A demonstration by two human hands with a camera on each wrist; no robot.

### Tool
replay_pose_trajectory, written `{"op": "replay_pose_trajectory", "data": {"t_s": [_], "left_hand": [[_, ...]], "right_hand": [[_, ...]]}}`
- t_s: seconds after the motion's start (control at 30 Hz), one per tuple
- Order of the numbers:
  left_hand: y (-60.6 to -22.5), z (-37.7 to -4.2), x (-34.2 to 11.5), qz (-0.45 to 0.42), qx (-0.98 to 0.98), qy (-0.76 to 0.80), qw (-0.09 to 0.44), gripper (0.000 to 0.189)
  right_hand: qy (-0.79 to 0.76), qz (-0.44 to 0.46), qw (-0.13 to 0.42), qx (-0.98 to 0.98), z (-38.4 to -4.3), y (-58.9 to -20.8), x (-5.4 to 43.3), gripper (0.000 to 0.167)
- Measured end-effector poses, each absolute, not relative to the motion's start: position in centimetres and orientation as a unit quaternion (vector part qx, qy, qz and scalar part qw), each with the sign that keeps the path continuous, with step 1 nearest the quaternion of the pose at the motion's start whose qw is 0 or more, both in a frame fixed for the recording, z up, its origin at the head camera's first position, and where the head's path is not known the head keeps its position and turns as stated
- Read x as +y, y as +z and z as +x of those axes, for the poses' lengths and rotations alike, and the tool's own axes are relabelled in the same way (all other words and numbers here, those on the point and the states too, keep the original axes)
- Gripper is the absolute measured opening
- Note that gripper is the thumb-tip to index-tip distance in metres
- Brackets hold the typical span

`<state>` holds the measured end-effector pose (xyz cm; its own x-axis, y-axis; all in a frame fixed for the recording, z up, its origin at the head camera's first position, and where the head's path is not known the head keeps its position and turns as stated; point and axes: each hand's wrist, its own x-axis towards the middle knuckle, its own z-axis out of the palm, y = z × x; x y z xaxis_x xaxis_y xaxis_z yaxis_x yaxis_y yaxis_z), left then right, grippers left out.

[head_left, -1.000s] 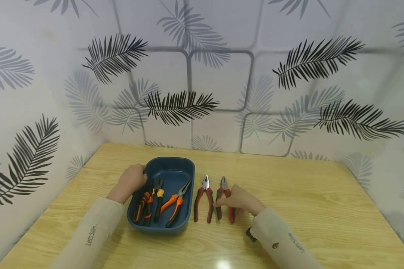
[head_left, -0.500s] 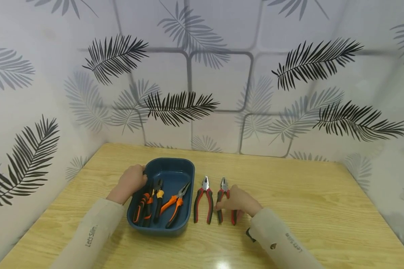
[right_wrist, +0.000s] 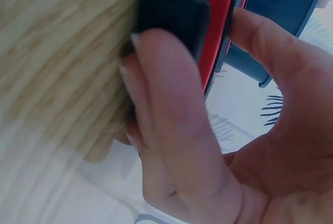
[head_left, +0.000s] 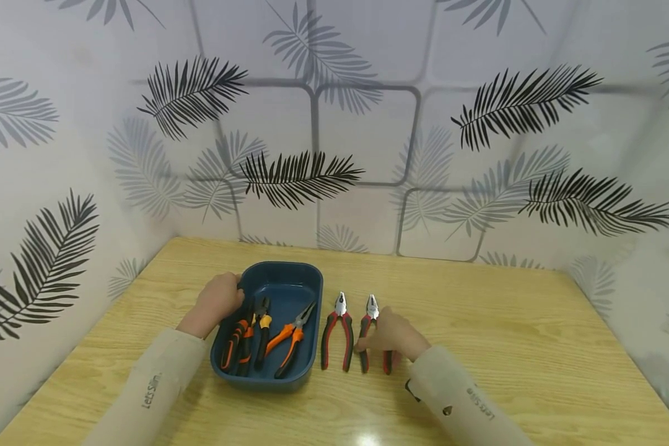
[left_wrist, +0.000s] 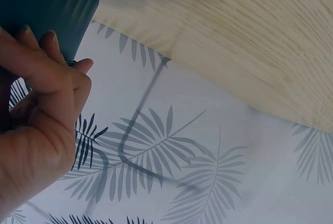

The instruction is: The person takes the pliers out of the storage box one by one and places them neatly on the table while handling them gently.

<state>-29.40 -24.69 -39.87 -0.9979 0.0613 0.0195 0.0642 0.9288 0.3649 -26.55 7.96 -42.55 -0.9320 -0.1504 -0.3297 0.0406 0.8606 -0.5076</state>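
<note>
My left hand (head_left: 220, 299) grips the left rim of a dark blue plastic box (head_left: 283, 385). In the left wrist view its fingers (left_wrist: 54, 81) curl at the box's wall (left_wrist: 60, 11). My right hand (head_left: 393, 334) holds red-and-black combination pliers (head_left: 372, 308) across the handles, thumb on the left one and fingers round the right one; their head points away from me. Up close, the right wrist view shows fingers (right_wrist: 177, 99) over the dark handle end. A matching pair of pliers (head_left: 341, 303) lies between box and right hand, handles spread.
Inside the box are orange-and-black long-nose pliers (head_left: 297, 331), yellow-and-black pliers (head_left: 264, 328) and more orange-and-black tools (head_left: 235, 344) along the left side. The wooden table (head_left: 490, 316) meets a leaf-patterned wall (head_left: 368, 210) at the back.
The pliers in my right hand have shifted slightly toward me, and their metal head now looks brighter. The right forearm has moved a little left. My left hand and the box stay put.
</note>
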Motion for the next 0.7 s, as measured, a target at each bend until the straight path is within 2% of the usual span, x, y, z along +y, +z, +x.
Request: {"op": "replay_pose_trajectory", "data": {"t_s": [0.13,0.3,0.7], "left_hand": [[-39.8,-29.4,-24.7,-0.035,-0.983,-0.182,0.002,0.045],[-39.7,-29.3,-24.7,-0.036,-0.984,-0.176,0.003,0.045],[-40.0,-29.4,-24.7,-0.039,-0.984,-0.176,0.009,0.045]], "right_hand": [[-0.253,-0.022,0.186,0.949,-26.5,-42.4,7.7,0.093],[-0.25,-0.024,0.181,0.951,-26.4,-42.3,7.6,0.087],[-0.277,-0.001,0.15,0.949,-25.4,-42.6,7.3,0.089]]}}
